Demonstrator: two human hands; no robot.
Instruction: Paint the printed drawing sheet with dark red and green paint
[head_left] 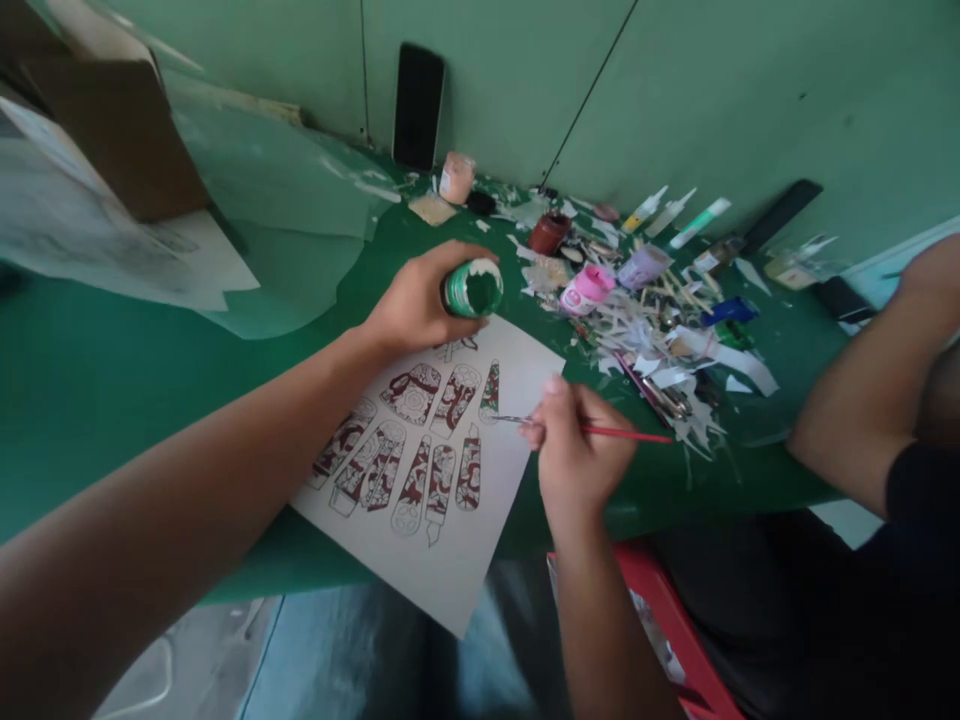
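A white sheet [457, 560] with printed patterned shapes lies at the table's near edge, its lower corner past the edge. Several shapes have dark red areas, and the small one at the upper right [489, 388] also shows green. Above the sheet's top edge, my left hand [420, 300] is wrapped round a small jar of green paint [474, 288], tilted with its mouth toward me. My right hand [581, 440] pinches a thin red paintbrush [626, 433]. The brush tip is at the lower end of the small green and red shape; whether it touches the paper I cannot tell.
Paper scraps [637, 340] cover the right side of the green table [187, 380], among pink [589, 290], lilac [645, 266] and dark red [550, 233] paint jars. A phone [418, 108] leans on the wall. Another person's arm [862, 400] is at the right. Cardboard [120, 140] stands at the left.
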